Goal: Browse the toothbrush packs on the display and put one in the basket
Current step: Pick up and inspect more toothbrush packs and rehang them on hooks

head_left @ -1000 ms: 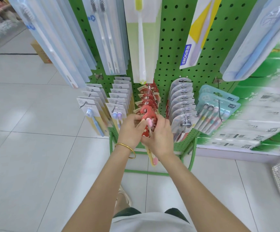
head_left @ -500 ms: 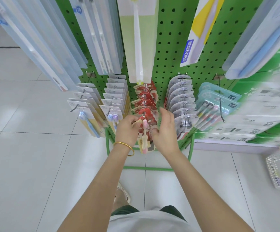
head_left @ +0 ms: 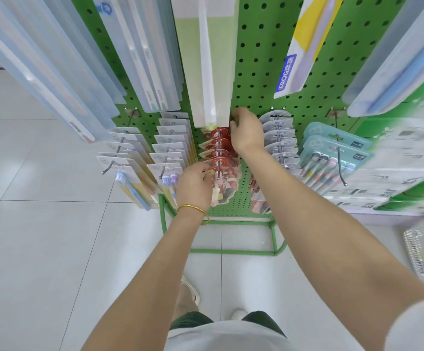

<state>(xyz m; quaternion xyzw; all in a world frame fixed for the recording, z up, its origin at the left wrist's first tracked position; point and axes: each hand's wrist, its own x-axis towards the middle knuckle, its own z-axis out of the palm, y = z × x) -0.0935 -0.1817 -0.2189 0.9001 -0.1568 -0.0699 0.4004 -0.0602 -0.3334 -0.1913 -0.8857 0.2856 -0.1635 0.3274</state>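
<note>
Two hands at one hook (head_left: 218, 162): left hand (head_left: 193, 184) pinches the front red pack (head_left: 227, 190), right hand (head_left: 247, 133) grips rear packs (head_left: 220, 132); advise sliding it straight off.

Wears a thin gold bangle (head_left: 193, 211) at the wrist of the left hand (head_left: 194, 184). Dressed in a pale short-sleeved shirt (head_left: 221, 336) over dark green shorts (head_left: 192, 320), forearms bare. Shod in light-coloured shoes (head_left: 192, 290).
</note>
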